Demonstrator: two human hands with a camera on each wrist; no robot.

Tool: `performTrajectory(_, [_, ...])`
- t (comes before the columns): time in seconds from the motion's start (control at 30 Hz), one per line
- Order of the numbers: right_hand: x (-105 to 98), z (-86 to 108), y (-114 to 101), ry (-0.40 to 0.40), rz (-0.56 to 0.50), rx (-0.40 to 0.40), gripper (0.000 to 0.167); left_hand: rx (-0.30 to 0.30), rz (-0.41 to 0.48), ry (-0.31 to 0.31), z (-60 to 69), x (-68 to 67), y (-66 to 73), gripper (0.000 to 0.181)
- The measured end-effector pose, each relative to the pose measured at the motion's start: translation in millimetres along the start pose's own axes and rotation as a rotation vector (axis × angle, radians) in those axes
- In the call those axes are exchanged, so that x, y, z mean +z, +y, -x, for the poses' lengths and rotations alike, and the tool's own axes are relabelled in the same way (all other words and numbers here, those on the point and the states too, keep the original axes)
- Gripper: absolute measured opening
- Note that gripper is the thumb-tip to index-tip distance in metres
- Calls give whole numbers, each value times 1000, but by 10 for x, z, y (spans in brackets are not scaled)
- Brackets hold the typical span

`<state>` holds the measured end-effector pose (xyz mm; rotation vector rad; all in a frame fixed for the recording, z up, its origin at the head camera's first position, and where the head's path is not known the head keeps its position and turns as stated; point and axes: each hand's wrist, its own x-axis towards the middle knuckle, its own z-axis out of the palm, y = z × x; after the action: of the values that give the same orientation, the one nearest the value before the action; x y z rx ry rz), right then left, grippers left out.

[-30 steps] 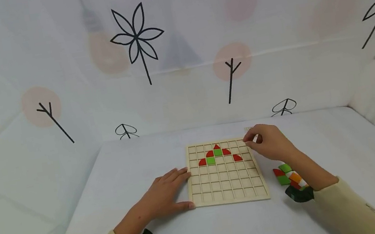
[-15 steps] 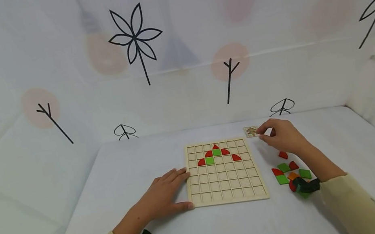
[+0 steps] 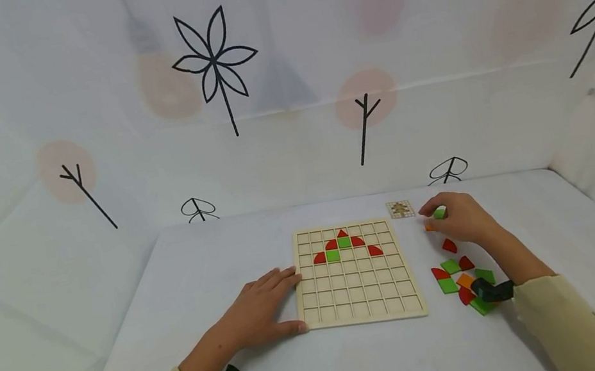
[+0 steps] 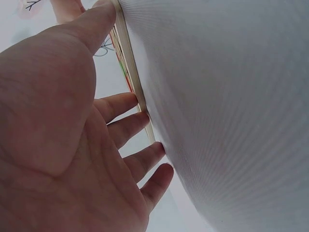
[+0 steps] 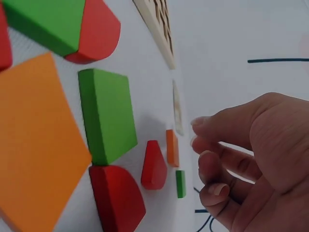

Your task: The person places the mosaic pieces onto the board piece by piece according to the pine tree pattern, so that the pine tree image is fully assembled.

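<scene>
A wooden grid board [image 3: 358,292] lies on the white table, with red and green pieces in several upper cells. My left hand [image 3: 261,311] rests along its left edge; in the left wrist view, the thumb and fingertips touch the board's side [image 4: 128,53]. My right hand [image 3: 457,218] hovers right of the board's upper corner, its fingers bent, over a green piece [image 3: 440,213] and an orange piece [image 3: 429,227]. In the right wrist view, nothing shows between its thumb and fingertips. Just below it lies a red quarter-round piece [image 3: 449,246].
A small pattern card [image 3: 400,209] with a tree-like picture lies behind the board's right corner. Loose green pieces [image 3: 448,285], red ones and an orange one [image 3: 466,281] lie clustered right of the board, partly under the right wrist's dark camera strap [image 3: 492,291].
From the board's upper right corner my right hand has moved right, past the card, to the loose pieces. The card and more pieces have come into view. My left hand stays in place.
</scene>
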<state>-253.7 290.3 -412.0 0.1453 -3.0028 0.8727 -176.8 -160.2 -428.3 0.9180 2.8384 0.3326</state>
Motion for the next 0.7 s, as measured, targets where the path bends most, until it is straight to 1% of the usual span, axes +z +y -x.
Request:
performTrajectory(0.13, [46,-20,72,-13,22,11,29,1,-5,1,-3,11,-2,92])
performTrajectory(0.3, [83,-32,128,-25,30,2,29,5,-19,4,-12,29,-8,92])
performTrajectory(0.57, [60,-39,122,-38,36,4,30,3,-15,8,-6,23,-7,92])
performTrajectory(0.7, [57,-37,112,-39,40,5,27,8,-14,11,4,15,-6,92])
